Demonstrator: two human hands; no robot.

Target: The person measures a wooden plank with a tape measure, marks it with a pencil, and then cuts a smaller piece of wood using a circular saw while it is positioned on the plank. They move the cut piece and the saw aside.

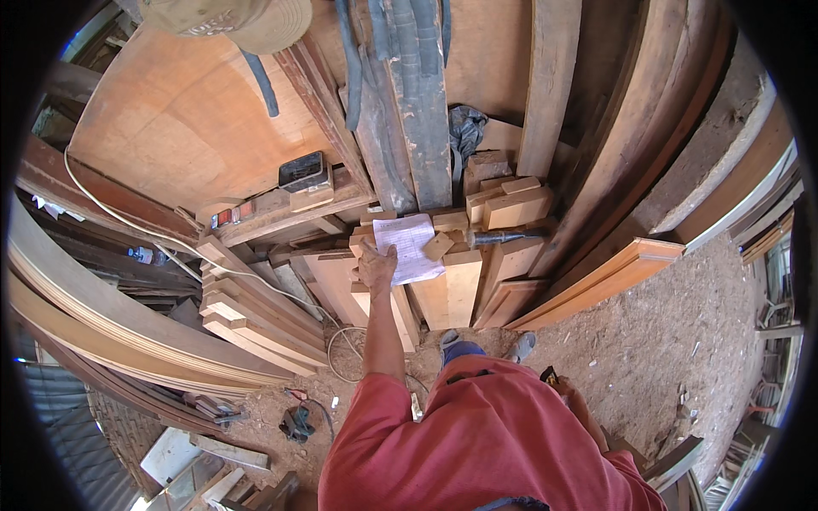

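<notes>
My left hand (375, 266) reaches forward to a sheet of paper (413, 243) with writing on it. The thumb lies over the paper's left edge and the fingers are bent beside it. Under the sheet are the tops of upright wooden boards (452, 289); a small wood block (439, 247) rests at its right edge. Low at my right side, my right hand (566, 393) is partly hidden by my red shirt. It holds a small black and yellow thing (551, 376) whose kind I cannot make out.
A dark tube-like tool (504, 238) lies on the stacked wood. A black tray (302, 172) sits on a ledge at the far left. Tall planks (550, 85) lean behind. A cable (294, 297) runs down to the floor, near a power tool (296, 423).
</notes>
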